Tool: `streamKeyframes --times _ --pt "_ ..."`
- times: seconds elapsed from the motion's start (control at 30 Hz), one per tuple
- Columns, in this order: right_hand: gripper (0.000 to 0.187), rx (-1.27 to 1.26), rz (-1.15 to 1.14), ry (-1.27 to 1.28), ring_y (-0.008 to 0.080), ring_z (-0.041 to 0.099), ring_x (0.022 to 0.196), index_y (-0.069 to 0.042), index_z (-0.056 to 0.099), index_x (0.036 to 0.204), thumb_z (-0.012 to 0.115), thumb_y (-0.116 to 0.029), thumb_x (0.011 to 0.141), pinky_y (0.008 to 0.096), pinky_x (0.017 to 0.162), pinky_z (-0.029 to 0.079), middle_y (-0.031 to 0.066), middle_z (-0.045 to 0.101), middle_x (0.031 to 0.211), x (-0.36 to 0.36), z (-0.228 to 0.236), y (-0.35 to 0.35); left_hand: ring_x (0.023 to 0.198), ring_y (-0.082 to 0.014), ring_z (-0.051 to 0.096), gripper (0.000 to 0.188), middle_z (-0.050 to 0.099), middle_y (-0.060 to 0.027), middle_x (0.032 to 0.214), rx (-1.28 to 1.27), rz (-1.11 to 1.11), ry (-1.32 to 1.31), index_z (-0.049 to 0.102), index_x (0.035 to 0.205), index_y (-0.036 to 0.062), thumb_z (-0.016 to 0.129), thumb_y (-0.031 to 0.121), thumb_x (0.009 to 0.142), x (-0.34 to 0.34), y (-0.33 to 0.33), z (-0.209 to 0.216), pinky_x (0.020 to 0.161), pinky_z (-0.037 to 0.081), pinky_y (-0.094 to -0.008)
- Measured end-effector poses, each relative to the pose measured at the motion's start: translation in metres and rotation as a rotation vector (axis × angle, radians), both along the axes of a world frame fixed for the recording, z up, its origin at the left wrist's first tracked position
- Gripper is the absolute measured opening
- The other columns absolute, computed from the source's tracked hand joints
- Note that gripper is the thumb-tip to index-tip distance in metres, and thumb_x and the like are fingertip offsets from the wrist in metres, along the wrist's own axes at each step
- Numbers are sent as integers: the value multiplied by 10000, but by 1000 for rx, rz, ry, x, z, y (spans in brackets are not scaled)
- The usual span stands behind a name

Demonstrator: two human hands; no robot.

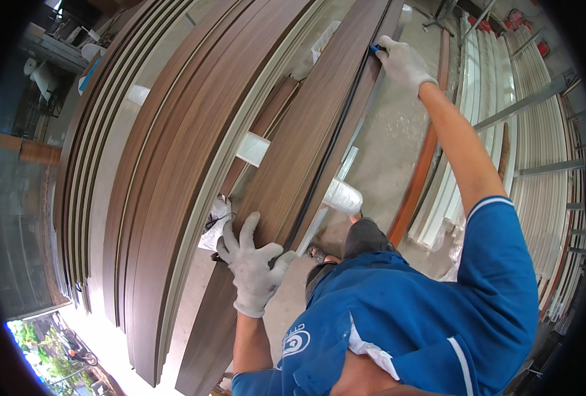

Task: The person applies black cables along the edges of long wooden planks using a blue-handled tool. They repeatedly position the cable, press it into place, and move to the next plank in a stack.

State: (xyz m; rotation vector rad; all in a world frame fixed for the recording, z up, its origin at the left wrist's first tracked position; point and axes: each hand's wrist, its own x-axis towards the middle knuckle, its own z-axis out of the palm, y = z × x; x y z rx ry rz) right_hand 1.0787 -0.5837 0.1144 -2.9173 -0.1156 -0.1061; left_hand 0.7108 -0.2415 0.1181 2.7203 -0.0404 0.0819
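Observation:
A long brown wood-grain board [306,138] lies in front of me, running from lower left to upper right. Along its right part goes a thin black strip [329,148], seated in or lying over a lengthwise groove. My left hand [253,274], in a pale work glove, rests on the board's near part, fingers spread, beside the strip's near end. What lies under its palm is hidden. Far along the board, my gloved right hand [403,65] pinches a small blue piece [376,48] against the strip; most of that piece is covered by the fingers.
More brown boards [187,152] lie parallel on the left. A white wrapped support [342,197] sticks out beside the board near my legs. On the right, an orange-brown bar [411,191] and stacked white profiles [458,152] lie along a metal rack [527,105].

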Motion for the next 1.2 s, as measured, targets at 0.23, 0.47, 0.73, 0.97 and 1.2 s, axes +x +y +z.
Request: streamKeyframes --times 0.23,0.47,0.73,0.97,1.2 --pt "227 70 31 7 453 692 1071 -79 607 1166 558 -266 1045 553 921 534 216 745 1114 -40 -2 26 1404 -538 298 194 521 -170 1481 -7 -21 -11 791 714 160 878 333 715 3 -1 -3 1102 212 -699" --pt "207 96 93 12 467 700 987 -78 595 1154 579 -246 1035 560 863 537 228 742 1002 -124 1 68 1325 -557 362 192 532 -173 1469 -7 -49 -24 796 717 149 875 323 719 4 0 -3 1103 221 -715" --pt "204 124 213 24 460 710 923 -74 605 1148 597 -237 1026 568 783 551 255 717 934 -220 -2 115 1325 -555 391 217 523 -144 1491 10 -66 -44 803 739 157 888 354 712 4 6 -9 1007 348 -691" --pt "246 195 312 75 430 724 962 -59 612 1188 614 -238 1019 529 820 563 252 733 1002 -277 -9 136 1343 -526 391 239 522 -150 1493 56 -112 -71 807 780 146 878 373 754 2 9 -11 1029 351 -687" --pt "429 872 48 22 192 710 980 -38 689 1219 779 -367 958 364 836 546 87 750 1038 -218 -47 84 914 -350 619 202 663 -118 946 -124 -68 -295 705 911 40 822 179 821 -68 57 -14 850 476 -474"
